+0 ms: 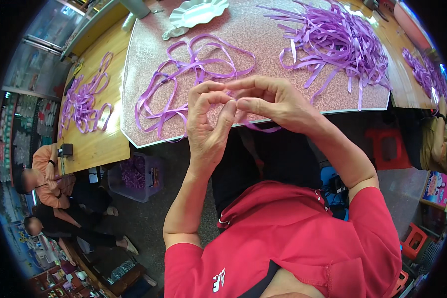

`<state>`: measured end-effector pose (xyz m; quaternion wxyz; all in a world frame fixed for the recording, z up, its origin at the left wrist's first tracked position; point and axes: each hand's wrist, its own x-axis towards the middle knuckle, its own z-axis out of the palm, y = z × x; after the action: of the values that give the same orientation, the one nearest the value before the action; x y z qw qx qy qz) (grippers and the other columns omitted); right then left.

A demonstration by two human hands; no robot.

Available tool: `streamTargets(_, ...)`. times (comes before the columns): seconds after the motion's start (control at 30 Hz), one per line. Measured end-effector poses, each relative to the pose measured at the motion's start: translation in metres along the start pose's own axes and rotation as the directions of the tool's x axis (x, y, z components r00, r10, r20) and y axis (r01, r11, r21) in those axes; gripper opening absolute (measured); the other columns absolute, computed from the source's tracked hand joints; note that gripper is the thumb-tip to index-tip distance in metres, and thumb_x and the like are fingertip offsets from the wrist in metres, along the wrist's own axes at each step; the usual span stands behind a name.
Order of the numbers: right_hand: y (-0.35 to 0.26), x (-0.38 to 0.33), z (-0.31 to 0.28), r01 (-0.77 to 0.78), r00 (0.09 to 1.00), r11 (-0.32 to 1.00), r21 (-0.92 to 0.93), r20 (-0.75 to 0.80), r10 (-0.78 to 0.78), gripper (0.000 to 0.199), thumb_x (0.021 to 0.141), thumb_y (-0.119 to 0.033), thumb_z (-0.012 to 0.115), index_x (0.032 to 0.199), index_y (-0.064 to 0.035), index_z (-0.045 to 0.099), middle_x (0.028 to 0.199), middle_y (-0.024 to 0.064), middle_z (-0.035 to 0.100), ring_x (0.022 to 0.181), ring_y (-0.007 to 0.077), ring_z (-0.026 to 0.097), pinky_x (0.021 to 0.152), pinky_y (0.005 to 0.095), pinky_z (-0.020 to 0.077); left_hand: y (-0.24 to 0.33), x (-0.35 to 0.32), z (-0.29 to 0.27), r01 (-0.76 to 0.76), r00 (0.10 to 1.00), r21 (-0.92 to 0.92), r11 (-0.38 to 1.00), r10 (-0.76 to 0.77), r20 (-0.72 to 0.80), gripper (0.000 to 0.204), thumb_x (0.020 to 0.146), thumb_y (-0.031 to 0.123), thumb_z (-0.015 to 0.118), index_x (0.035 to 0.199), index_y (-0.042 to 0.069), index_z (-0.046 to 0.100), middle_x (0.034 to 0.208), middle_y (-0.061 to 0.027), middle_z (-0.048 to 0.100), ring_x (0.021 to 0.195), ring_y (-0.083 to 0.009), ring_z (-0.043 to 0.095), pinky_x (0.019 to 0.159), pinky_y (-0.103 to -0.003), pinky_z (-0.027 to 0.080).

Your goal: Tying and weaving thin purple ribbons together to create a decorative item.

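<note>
My left hand (207,126) and my right hand (278,103) meet fingertip to fingertip above the table's near edge. Both are closed in a pinch on a purple ribbon (260,128), which shows between the fingers and hangs below them. The exact spot they grip is mostly hidden by the fingertips. Beyond my left hand, several looped purple ribbons (170,79) lie spread on the pinkish speckled tabletop (270,59), some with small dark-blue bits on them. Past my right hand, a large heap of loose purple ribbons (340,42) covers the far right.
A pale scalloped dish (198,12) stands at the back. More purple ribbons (82,104) lie on the wooden table at left, others (424,74) at far right. A clear plastic bin (146,186) holds purple material. People sit at left and right; a red stool (387,149) stands at right.
</note>
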<state>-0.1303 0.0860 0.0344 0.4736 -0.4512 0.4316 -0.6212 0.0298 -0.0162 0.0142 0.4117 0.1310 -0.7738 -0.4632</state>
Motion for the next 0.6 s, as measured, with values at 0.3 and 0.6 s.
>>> streamTargets(0.3, 0.002, 0.0, 0.001, 0.169, 0.969, 0.809, -0.563, -0.056, -0.241, 0.012, 0.092, -0.008, 0.068, 0.099, 0.0009, 0.067, 0.082, 0.0012, 0.065, 0.074, 0.0075, 0.061, 0.058, 0.024, 0.0456, 0.01, 0.006, 0.002, 0.162, 0.986, -0.151, 0.975, -0.166, -0.015, 0.03, 0.104, 0.026, 0.049, 0.089, 0.002, 0.061, 0.096, -0.0104, 0.062, 0.095, -0.0208, 0.058, 0.093, -0.034, 0.041)
streamTargets(0.6, 0.001, -0.002, -0.004, 0.413, 0.865, 0.55, -0.726, 0.124, -0.486, 0.012, 0.085, -0.001, 0.07, 0.097, -0.0003, 0.069, 0.083, 0.0091, 0.065, 0.07, 0.0185, 0.064, 0.058, 0.0289, 0.0484, 0.001, 0.007, 0.005, 0.061, 0.989, 0.168, 0.984, -0.083, 0.126, 0.031, 0.103, 0.019, 0.051, 0.077, 0.002, 0.055, 0.068, -0.0083, 0.052, 0.067, -0.0258, 0.051, 0.069, -0.035, 0.041)
